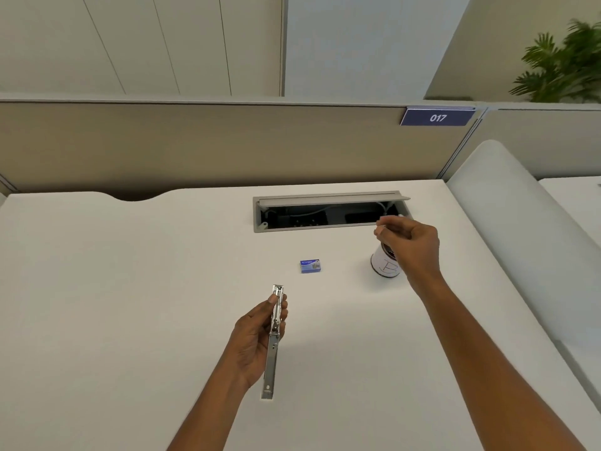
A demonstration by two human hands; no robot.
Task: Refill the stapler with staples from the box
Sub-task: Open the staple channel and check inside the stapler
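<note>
Midway, I judge: the left hand (257, 336) grips the stapler (268, 375) swung open at lower centre, the box (310, 266) lies on the tabletop (130, 288) mid-frame, and the right hand (410, 243) at centre right pinches something blurred, perhaps staples (387, 219), not yet loaded.

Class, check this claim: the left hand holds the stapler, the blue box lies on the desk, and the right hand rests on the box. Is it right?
Wrong on one point: in the head view the right hand is raised near the white cup, apart from the box, its fingers pinching a small pale thing. The rest stands.
</note>
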